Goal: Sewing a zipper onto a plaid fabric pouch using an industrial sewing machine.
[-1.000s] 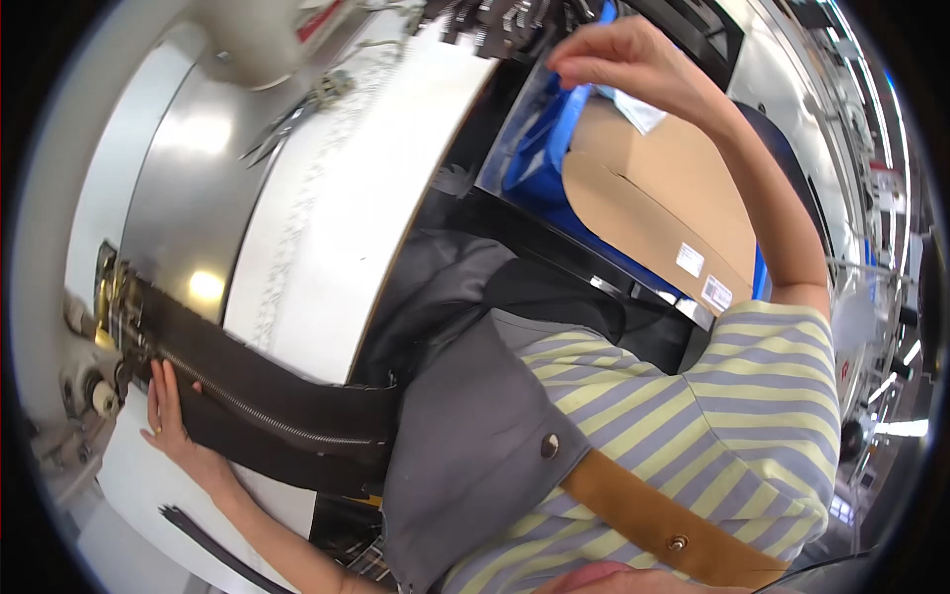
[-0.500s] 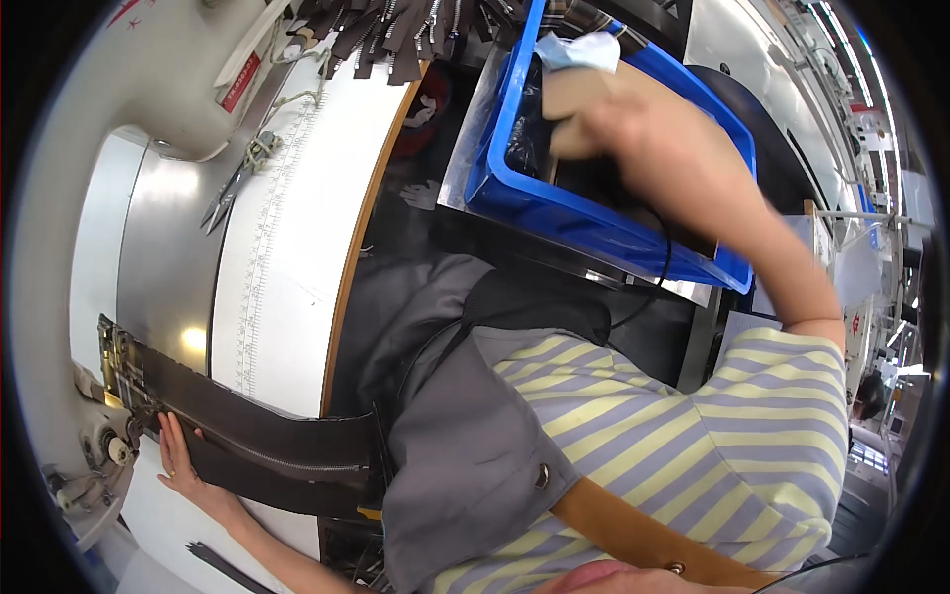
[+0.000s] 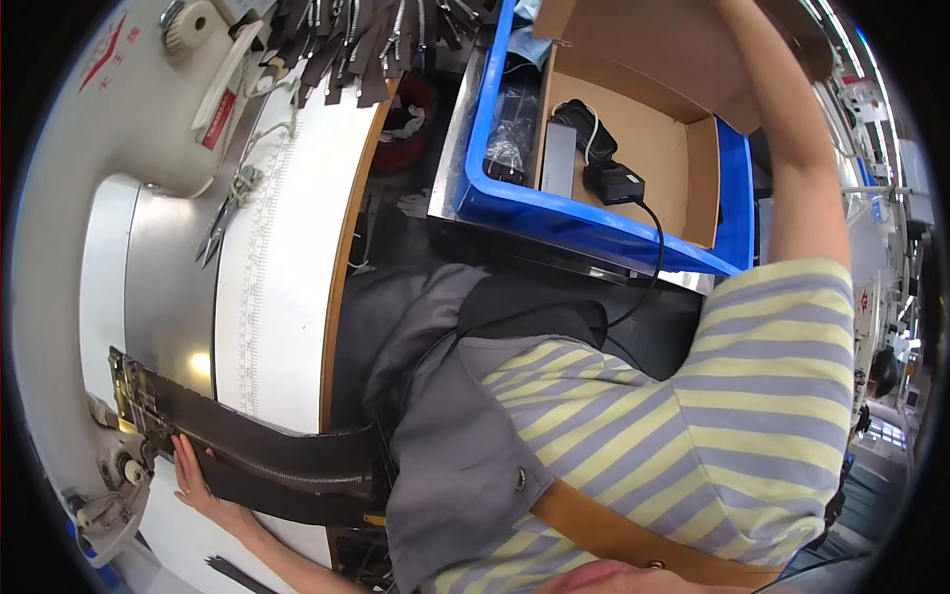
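Note:
My left hand [image 3: 196, 481] lies with its fingers stretched out at the edge of a dark brown fabric strip with a zipper [image 3: 287, 467]. The strip runs from the sewing machine's presser foot [image 3: 134, 401] to the table edge by my apron. My right forearm [image 3: 792, 109] reaches up over a blue plastic crate [image 3: 554, 216], and the hand itself is cut off by the top edge. Below that arm, in the crate, an open cardboard box [image 3: 703, 183] has its lid flap raised. Inside the box are a black power adapter [image 3: 616, 184] with a cable and a grey case [image 3: 559, 158].
Metal scissors [image 3: 213, 233] and a printed ruler scale [image 3: 259, 257] are on the white table. Many dark zippers [image 3: 366, 45] hang at the far end. A black cable [image 3: 653, 267] runs from the crate toward my lap. Another zipper [image 3: 237, 574] lies near my left forearm.
My right hand has gone from over the crate up past the top edge. The cardboard box's inside now shows. My left hand stays on the fabric strip; the whole view has shifted slightly.

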`<action>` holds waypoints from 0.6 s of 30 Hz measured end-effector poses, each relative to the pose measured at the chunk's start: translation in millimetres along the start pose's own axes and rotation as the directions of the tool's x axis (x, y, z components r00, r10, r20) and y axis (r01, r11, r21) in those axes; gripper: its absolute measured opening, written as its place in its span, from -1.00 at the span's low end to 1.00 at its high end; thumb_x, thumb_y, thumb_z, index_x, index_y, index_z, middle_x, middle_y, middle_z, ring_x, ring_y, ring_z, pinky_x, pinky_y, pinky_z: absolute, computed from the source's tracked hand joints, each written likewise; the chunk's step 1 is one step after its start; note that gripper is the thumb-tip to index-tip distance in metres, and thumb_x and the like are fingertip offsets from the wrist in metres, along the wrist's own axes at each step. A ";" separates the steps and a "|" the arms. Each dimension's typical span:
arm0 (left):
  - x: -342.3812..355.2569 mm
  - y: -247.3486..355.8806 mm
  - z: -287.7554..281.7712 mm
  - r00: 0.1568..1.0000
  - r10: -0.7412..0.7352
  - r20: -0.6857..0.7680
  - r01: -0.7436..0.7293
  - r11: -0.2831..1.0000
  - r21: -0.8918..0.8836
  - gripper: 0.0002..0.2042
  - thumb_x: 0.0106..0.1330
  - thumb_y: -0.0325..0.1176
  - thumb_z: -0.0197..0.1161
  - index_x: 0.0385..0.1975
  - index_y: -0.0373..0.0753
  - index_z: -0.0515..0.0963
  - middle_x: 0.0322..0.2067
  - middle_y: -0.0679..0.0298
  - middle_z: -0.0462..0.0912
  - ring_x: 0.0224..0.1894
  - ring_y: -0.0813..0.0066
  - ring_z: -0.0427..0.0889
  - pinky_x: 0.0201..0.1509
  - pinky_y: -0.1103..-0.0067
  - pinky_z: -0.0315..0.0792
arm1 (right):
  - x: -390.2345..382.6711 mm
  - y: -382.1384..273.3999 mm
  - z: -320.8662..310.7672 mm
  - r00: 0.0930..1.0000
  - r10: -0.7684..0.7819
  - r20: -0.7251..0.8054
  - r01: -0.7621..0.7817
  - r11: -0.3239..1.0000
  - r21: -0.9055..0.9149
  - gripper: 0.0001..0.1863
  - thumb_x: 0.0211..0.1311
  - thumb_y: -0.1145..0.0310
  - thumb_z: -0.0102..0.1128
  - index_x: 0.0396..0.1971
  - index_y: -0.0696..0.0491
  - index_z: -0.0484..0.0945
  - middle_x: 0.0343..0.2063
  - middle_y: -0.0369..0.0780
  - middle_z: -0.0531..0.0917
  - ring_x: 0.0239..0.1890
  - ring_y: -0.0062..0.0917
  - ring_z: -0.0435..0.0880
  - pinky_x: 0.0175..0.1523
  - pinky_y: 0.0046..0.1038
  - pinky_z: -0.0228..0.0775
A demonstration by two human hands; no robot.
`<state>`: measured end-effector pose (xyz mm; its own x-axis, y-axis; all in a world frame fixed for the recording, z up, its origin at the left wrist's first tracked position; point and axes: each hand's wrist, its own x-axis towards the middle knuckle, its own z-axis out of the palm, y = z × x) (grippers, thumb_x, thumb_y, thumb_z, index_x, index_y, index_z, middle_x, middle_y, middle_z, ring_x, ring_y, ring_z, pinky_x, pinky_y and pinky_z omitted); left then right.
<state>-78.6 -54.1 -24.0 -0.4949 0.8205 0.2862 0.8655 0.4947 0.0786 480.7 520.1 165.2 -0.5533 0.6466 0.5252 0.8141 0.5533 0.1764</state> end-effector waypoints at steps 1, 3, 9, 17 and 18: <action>0.1 -0.2 0.1 1.000 0.010 0.021 -0.010 1.000 0.004 -0.60 0.35 -0.27 0.12 0.21 -0.01 0.46 0.24 0.43 0.44 0.31 0.35 0.32 0.40 -0.05 -0.33 | -7.1 14.9 31.5 0.997 0.082 0.012 -0.080 0.987 -0.143 -0.23 0.03 0.52 0.12 0.33 -0.02 0.15 0.24 -0.03 0.32 0.23 -0.11 0.35 0.30 -0.18 0.15; 0.1 -0.3 -0.9 1.000 -0.011 0.010 0.011 1.000 0.001 -0.60 0.35 -0.27 0.11 0.20 -0.03 0.46 0.24 0.41 0.44 0.31 0.35 0.32 0.41 -0.03 -0.33 | -22.0 40.4 77.1 0.969 0.245 0.036 -0.206 0.879 -0.429 -0.21 0.08 0.46 0.14 0.37 -0.02 0.07 0.32 0.02 0.21 0.26 -0.08 0.33 0.29 -0.16 0.20; -1.1 4.2 -2.5 1.000 -0.016 0.006 0.017 0.999 -0.032 -0.58 0.33 -0.34 0.11 0.21 -0.04 0.46 0.24 0.41 0.44 0.31 0.35 0.31 0.42 -0.01 -0.35 | -78.5 29.4 158.8 0.879 0.257 0.401 -0.188 0.961 -0.202 -0.52 0.06 0.25 0.21 0.02 -0.04 0.37 -0.02 -0.06 0.42 0.02 -0.16 0.49 0.08 -0.22 0.35; -2.3 9.0 -3.1 0.998 -0.051 0.030 0.052 0.998 -0.038 -0.57 0.30 -0.38 0.13 0.21 -0.04 0.45 0.25 0.41 0.43 0.32 0.36 0.31 0.43 0.01 -0.38 | -94.8 -51.4 207.8 0.903 -0.289 0.318 0.274 0.957 0.093 -0.68 0.07 0.11 0.24 -0.26 0.02 0.61 -0.34 -0.12 0.61 -0.22 -0.22 0.64 -0.13 -0.21 0.48; -2.7 9.4 -3.0 0.999 -0.049 0.013 0.050 0.998 -0.023 -0.57 0.31 -0.38 0.13 0.21 -0.03 0.45 0.25 0.41 0.43 0.32 0.36 0.30 0.43 0.02 -0.37 | -97.9 -57.7 214.9 0.920 -0.277 0.278 0.300 0.953 -0.043 -0.70 0.06 0.14 0.25 -0.27 -0.01 0.59 -0.40 -0.14 0.61 -0.27 -0.26 0.65 -0.13 -0.22 0.48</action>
<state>-68.9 -52.5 -21.2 -0.5380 0.7986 0.2698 0.8414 0.5281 0.1148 450.0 537.7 -75.3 -0.7834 0.5877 0.2023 0.6175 0.6988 0.3610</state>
